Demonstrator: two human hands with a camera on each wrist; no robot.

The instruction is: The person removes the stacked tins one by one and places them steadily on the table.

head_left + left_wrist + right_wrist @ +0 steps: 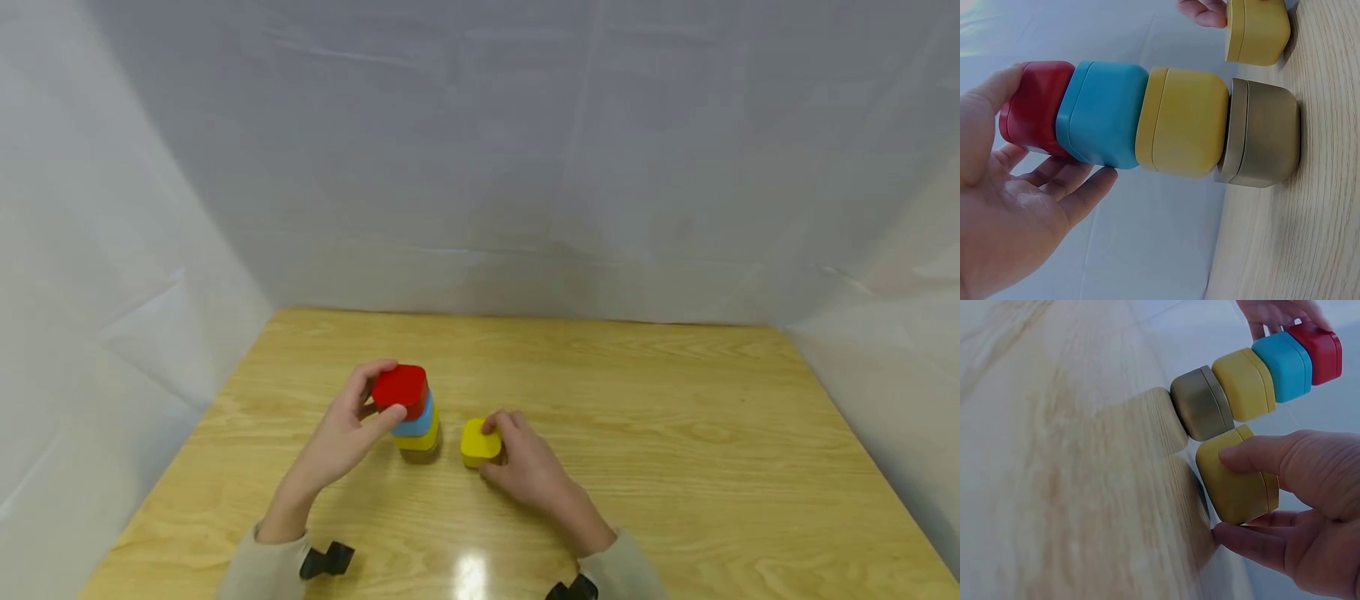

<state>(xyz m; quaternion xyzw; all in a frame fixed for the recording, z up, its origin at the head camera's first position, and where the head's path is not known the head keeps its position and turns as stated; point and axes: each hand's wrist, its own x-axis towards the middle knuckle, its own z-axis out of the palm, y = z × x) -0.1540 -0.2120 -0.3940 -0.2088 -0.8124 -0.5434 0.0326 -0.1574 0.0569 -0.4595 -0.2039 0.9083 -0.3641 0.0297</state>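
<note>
A stack of four rounded blocks stands on the wooden table (675, 433): a bronze block (1263, 134) at the bottom, then a yellow one (420, 440), a blue one (417, 421) and a red block (401, 387) on top. My left hand (390, 390) holds the red block, thumb on the near side and fingers curled round the far side. Just right of the stack, a second yellow block (478, 442) sits on the table. My right hand (491, 446) grips it between thumb and fingers. The bronze block is hidden in the head view.
White cloth walls (480, 167) close in the table at the back and on both sides. Bare wood stretches to the right of the blocks and behind them. Black wrist straps (326, 560) show at the bottom edge.
</note>
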